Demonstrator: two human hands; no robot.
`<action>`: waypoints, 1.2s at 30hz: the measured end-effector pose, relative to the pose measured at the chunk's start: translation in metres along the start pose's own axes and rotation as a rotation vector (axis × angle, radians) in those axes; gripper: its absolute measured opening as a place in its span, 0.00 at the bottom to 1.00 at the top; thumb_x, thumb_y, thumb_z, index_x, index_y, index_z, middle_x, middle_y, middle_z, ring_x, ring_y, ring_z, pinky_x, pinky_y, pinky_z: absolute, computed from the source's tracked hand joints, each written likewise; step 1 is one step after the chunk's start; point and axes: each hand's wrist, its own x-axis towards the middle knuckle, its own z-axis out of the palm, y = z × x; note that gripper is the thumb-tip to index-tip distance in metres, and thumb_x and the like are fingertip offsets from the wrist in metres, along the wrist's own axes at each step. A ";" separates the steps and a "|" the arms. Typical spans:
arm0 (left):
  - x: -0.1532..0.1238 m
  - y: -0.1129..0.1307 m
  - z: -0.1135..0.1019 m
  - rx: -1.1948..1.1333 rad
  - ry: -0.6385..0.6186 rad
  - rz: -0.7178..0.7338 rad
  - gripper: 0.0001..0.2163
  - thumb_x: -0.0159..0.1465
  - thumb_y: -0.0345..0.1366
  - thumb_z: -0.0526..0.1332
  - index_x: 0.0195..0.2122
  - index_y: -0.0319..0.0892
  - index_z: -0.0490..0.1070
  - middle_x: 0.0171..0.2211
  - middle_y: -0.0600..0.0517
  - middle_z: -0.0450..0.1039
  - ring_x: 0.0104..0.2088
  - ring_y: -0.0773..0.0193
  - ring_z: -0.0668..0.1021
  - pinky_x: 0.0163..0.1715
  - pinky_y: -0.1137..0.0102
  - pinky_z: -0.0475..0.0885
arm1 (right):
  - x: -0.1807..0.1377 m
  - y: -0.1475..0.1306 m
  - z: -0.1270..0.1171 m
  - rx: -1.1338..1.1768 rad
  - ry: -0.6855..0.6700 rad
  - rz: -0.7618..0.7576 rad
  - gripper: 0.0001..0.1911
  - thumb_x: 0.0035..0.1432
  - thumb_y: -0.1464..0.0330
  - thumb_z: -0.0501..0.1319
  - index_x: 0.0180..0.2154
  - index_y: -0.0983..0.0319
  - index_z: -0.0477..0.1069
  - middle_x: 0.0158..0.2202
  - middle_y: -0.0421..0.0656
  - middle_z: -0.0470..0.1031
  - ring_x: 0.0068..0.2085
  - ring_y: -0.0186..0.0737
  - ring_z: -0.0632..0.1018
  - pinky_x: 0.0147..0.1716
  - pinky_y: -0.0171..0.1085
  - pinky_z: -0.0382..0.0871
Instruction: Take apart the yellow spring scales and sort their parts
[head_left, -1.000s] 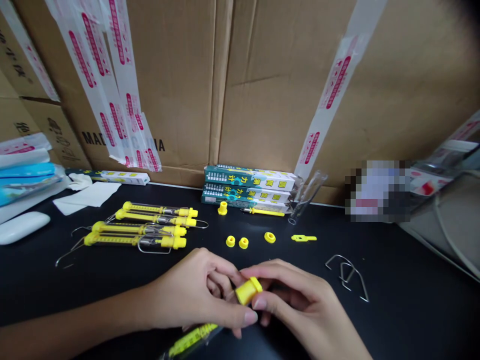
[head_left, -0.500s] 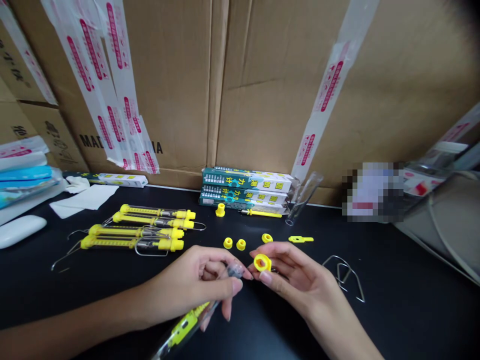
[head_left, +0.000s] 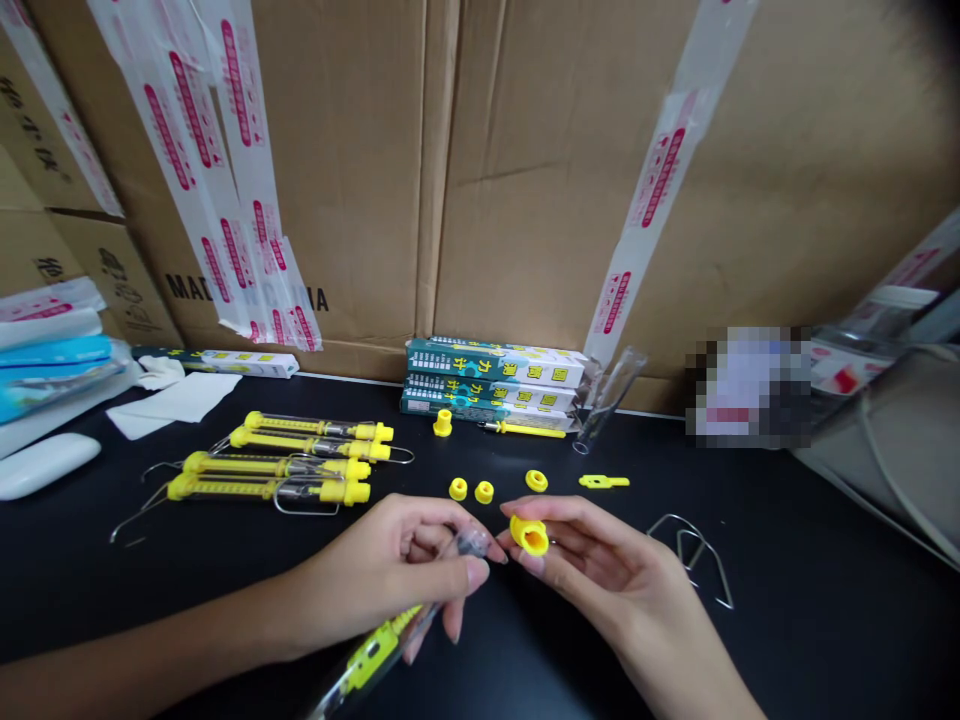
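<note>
My left hand [head_left: 420, 570] is closed around a clear plastic tube [head_left: 409, 632] near its upper end. Inside the tube sits a yellow scale strip [head_left: 373, 652] with a slot in it. Between the thumb and fingers of my right hand [head_left: 600, 570] is a hollow yellow end cap [head_left: 531, 537], its opening tilted toward me. The cap and the tube's end are close but apart. Just beyond my hands lie two small yellow collars [head_left: 484, 492], a yellow ring [head_left: 536, 481] and a flat yellow tab [head_left: 604, 482].
Several assembled spring scales [head_left: 262, 487] lie at the left. Stacked boxes [head_left: 495, 375], an upright yellow cap [head_left: 442, 424], a yellow rod [head_left: 529, 430] and another clear tube [head_left: 607, 405] are at the back. Bent wire hooks [head_left: 697, 550] rest at right. Cardboard [head_left: 360, 180] walls the back.
My right fingers have turned the yellow cap, so its hollow end now faces more down and toward me. My left hand and the tube stay nearly the same.
</note>
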 end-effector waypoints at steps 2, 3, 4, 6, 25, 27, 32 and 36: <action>0.000 0.001 0.000 -0.004 0.001 -0.003 0.17 0.62 0.46 0.66 0.44 0.38 0.74 0.21 0.57 0.73 0.13 0.74 0.67 0.14 0.80 0.63 | 0.000 0.001 0.000 -0.007 -0.001 -0.021 0.10 0.55 0.64 0.72 0.41 0.57 0.81 0.45 0.45 0.82 0.44 0.44 0.83 0.46 0.37 0.79; 0.000 0.001 0.000 -0.010 -0.002 -0.002 0.17 0.61 0.46 0.67 0.44 0.38 0.74 0.21 0.57 0.73 0.13 0.75 0.67 0.14 0.80 0.63 | 0.000 0.001 -0.001 -0.008 -0.010 -0.028 0.10 0.56 0.64 0.72 0.40 0.57 0.80 0.45 0.45 0.82 0.45 0.45 0.83 0.46 0.38 0.79; 0.000 0.001 0.000 -0.015 -0.005 -0.001 0.17 0.61 0.46 0.67 0.44 0.38 0.74 0.21 0.56 0.73 0.13 0.75 0.67 0.14 0.80 0.63 | 0.000 0.001 -0.001 -0.010 -0.022 -0.028 0.10 0.56 0.64 0.72 0.41 0.57 0.80 0.45 0.45 0.82 0.46 0.46 0.83 0.46 0.39 0.79; 0.000 -0.001 -0.001 -0.033 -0.014 0.014 0.19 0.62 0.49 0.67 0.44 0.39 0.74 0.21 0.56 0.74 0.13 0.74 0.68 0.14 0.80 0.62 | 0.000 0.001 -0.002 -0.014 -0.039 -0.013 0.11 0.57 0.63 0.71 0.42 0.57 0.79 0.45 0.45 0.82 0.47 0.47 0.82 0.48 0.41 0.78; 0.004 -0.008 -0.002 -0.157 0.049 0.049 0.20 0.67 0.54 0.59 0.48 0.42 0.71 0.19 0.56 0.74 0.12 0.73 0.70 0.10 0.83 0.58 | 0.046 -0.020 -0.005 -0.940 -0.009 -0.434 0.09 0.62 0.69 0.63 0.45 0.60 0.76 0.40 0.44 0.81 0.36 0.42 0.81 0.37 0.40 0.76; 0.005 -0.010 -0.002 -0.169 0.055 0.078 0.18 0.67 0.54 0.60 0.45 0.44 0.69 0.19 0.56 0.75 0.12 0.72 0.70 0.09 0.83 0.56 | 0.060 -0.019 0.000 -0.981 -0.019 -0.434 0.09 0.60 0.72 0.64 0.43 0.62 0.77 0.37 0.45 0.82 0.32 0.42 0.81 0.35 0.40 0.76; 0.005 -0.011 -0.002 -0.202 0.104 0.109 0.16 0.67 0.54 0.60 0.40 0.45 0.66 0.20 0.56 0.75 0.12 0.72 0.72 0.08 0.84 0.58 | 0.093 -0.006 0.010 -0.971 -0.012 -0.408 0.09 0.56 0.75 0.67 0.41 0.64 0.78 0.35 0.47 0.83 0.34 0.45 0.82 0.37 0.43 0.77; 0.005 -0.010 -0.002 -0.260 0.147 0.166 0.17 0.67 0.54 0.60 0.40 0.45 0.65 0.21 0.56 0.76 0.13 0.71 0.74 0.09 0.85 0.61 | 0.102 -0.004 0.015 -0.924 0.018 -0.406 0.16 0.55 0.75 0.68 0.47 0.65 0.76 0.37 0.48 0.83 0.36 0.47 0.82 0.40 0.45 0.76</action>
